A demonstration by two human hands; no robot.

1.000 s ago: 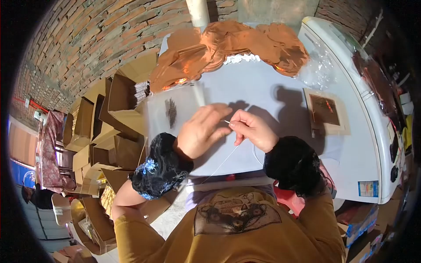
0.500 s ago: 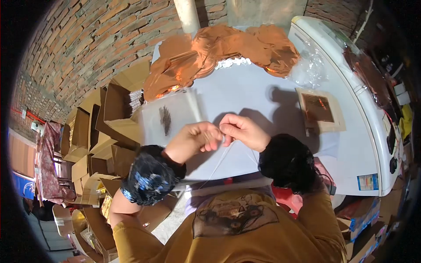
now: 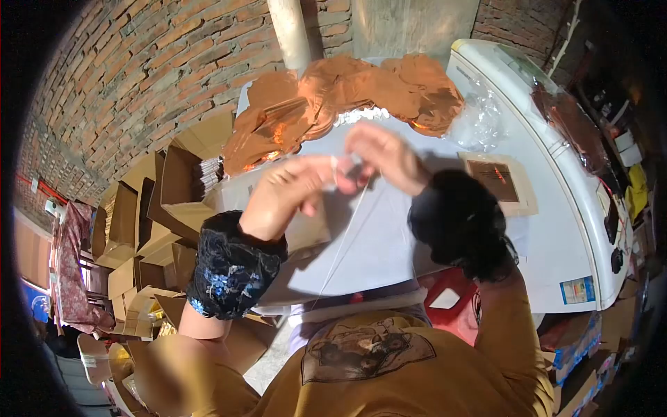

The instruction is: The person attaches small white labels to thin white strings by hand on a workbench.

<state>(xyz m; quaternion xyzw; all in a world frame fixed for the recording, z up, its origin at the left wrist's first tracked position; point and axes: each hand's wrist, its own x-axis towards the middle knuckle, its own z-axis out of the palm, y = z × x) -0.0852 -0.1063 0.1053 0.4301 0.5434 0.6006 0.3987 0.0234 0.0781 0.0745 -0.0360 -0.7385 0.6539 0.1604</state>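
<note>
Both hands are raised over the white table [image 3: 375,229], fingertips close together. My left hand [image 3: 288,187] has its fingers bent, with the index finger reaching a small pale item [image 3: 351,169] between the hands; whether it grips the item is blurred. My right hand [image 3: 385,160] is closed round this item, which is too smeared to name. A thin white string [image 3: 345,240] hangs from the hands toward the table's front edge. Black cuffs cover both wrists.
Copper-coloured foil pieces [image 3: 347,83] lie along the table's back, with small white pieces [image 3: 363,115] before them. A framed foil sheet [image 3: 495,179] and clear plastic [image 3: 481,121] are at the right. Open cardboard boxes [image 3: 182,181] stand left; a white appliance [image 3: 590,229] stands right.
Both hands have moved up and away from my body, drawing the string longer. The small item between them now shows more. The view has shifted slightly.
</note>
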